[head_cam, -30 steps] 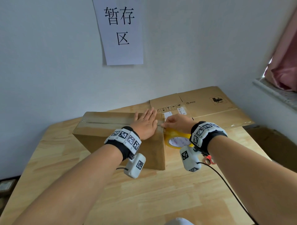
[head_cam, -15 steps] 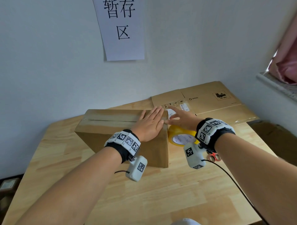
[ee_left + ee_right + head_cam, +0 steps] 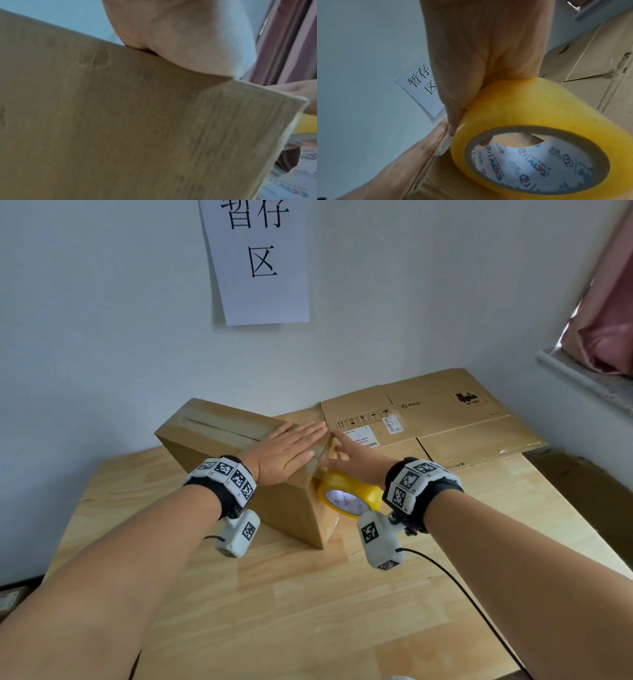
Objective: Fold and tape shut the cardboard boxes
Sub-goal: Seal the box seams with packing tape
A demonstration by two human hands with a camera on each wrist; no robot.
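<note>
The cardboard box point(image 3: 239, 460) has swung round on the table point(image 3: 308, 604) from square-on, one corner now toward us. The left hand point(image 3: 286, 453) presses flat and open on top; the right hand point(image 3: 356, 460) grips the yellow tape roll point(image 3: 349, 498) at the box's end. Looks like the strip is being run over the edge.

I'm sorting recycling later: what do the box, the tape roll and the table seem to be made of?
Box: brown corrugated cardboard, matte, creased edges. Tape roll: glossy translucent yellow plastic film, apparently on a printed paper core. Table: pale wood with visible grain and plank joints, smooth; solid or veneer cannot be told.
</note>
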